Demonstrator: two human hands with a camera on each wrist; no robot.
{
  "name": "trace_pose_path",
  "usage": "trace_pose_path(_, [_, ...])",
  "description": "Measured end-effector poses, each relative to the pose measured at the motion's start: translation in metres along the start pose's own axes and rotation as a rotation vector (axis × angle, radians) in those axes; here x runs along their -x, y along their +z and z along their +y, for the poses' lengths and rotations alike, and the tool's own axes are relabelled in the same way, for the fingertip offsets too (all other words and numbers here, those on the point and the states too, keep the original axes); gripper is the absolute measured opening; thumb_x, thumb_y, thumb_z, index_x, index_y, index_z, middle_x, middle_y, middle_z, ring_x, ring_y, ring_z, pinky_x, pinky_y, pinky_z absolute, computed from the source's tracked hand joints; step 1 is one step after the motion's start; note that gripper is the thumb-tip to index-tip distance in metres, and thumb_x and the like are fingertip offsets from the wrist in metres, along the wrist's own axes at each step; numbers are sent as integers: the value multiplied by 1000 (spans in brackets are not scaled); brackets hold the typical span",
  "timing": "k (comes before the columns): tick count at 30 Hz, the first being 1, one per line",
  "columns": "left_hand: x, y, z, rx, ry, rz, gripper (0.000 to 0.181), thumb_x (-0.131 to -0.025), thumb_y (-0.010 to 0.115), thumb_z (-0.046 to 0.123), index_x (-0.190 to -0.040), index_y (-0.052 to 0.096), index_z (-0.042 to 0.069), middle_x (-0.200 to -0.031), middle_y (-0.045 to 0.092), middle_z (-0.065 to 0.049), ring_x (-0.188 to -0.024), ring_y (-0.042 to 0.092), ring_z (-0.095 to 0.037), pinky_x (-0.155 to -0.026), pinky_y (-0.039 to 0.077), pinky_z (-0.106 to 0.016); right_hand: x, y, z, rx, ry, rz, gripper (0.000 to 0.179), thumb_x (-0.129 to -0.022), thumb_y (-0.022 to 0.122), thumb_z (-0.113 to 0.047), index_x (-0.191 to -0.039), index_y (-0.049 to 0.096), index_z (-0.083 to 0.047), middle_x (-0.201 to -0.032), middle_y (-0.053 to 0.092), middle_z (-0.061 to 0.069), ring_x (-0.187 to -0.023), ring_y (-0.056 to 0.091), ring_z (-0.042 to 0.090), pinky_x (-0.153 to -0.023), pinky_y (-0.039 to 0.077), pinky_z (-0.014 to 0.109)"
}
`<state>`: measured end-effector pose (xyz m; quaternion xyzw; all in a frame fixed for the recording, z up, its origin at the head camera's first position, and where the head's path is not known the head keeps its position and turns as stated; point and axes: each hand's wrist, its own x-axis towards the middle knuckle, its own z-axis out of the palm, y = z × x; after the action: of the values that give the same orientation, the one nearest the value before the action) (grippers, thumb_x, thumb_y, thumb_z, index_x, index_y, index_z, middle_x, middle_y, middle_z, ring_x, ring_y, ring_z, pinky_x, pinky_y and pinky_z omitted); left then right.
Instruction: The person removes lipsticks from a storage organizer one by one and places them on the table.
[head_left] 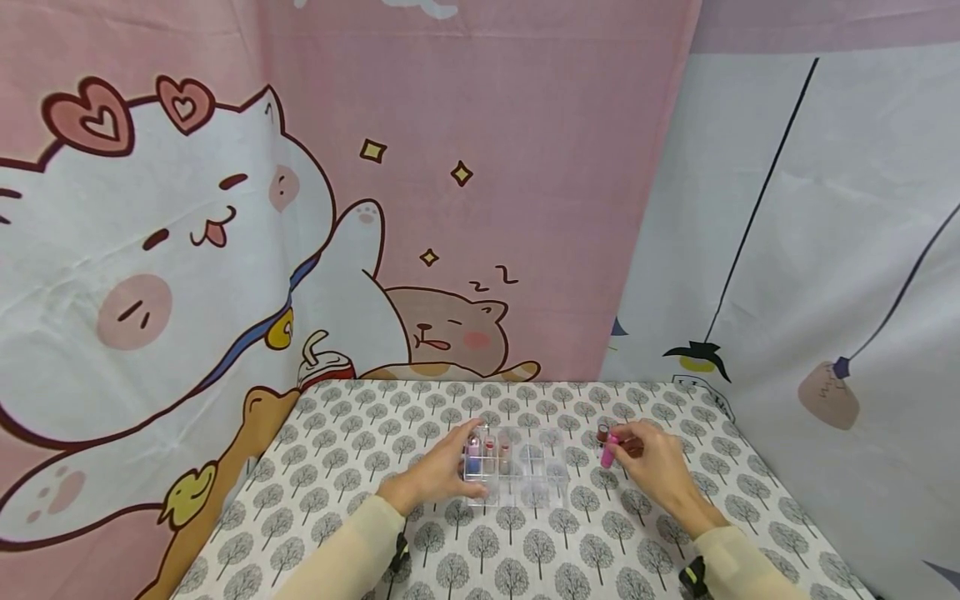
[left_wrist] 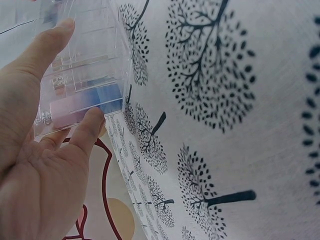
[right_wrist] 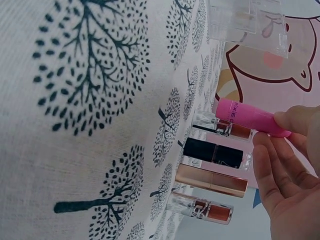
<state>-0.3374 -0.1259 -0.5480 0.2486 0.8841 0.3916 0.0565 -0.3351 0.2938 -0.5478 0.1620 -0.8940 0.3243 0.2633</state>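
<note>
The left hand (head_left: pixel 433 473) grips the left end of the clear box (head_left: pixel 534 477), thumb at the near side and fingers at the far side, a hold that probably steadies it on the counter (head_left: pixel 420 575). The right hand (head_left: pixel 662 465) pinches the pink tube (right_wrist: pixel 244 116) by its upper end, apparently above the counter and to the right of the box; this grip presumably keeps the fingers clear of the base. The tube's long axis is near vertical but tilted, its free end pointing down and slightly toward the box. Beside it the black tube (right_wrist: pixel 212 152), gold tube (right_wrist: pixel 212 181) and two clear-and-brown tubes (right_wrist: pixel 215 212) stand upright, likely for easy grasping. Within the box, a pink-and-blue tube (left_wrist: pixel 75 106) occupies the leftmost column.
</note>
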Motion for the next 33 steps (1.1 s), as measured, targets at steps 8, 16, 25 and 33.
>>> trace_pose_path(8, [1, 0, 0, 5, -2, -3, 130, -89, 105, 28, -187, 20, 29, -189, 32, -22, -143, 71, -49, -122, 65, -52, 2, 2, 4, 5, 26, -27, 27, -94, 95, 1, -118, 85, -5, -104, 86, 8, -81, 79, 12, -70, 68, 20])
trace_pose_path(16, [2, -1, 1, -1, -4, -5, 129, -90, 105, 28, -187, 19, 28, -189, 32, -23, -142, 71, -49, -121, 65, -53, 4, 6, 9, 5, 74, -76, 25, -96, 93, -1, -118, 84, -6, -105, 85, 7, -82, 77, 8, -70, 67, 19])
trace_pose_path(25, [-1, 0, -3, -14, -8, -1, 131, -88, 106, 31, -187, 19, 30, -183, 40, -25, -138, 73, -43, -122, 65, -53, 5, 11, 14, 38, 45, -51, 25, -93, 95, 0, -115, 84, -6, -103, 86, 7, -83, 81, 17, -72, 69, 22])
trace_pose_path(33, [-1, 0, -3, -13, -9, 2, 132, -88, 106, 29, -187, 19, 30, -182, 41, -25, -139, 73, -43, -123, 64, -53, 5, 10, 13, 21, 75, -71, 24, -96, 95, -2, -117, 84, -6, -106, 86, 9, -85, 83, 19, -73, 70, 22])
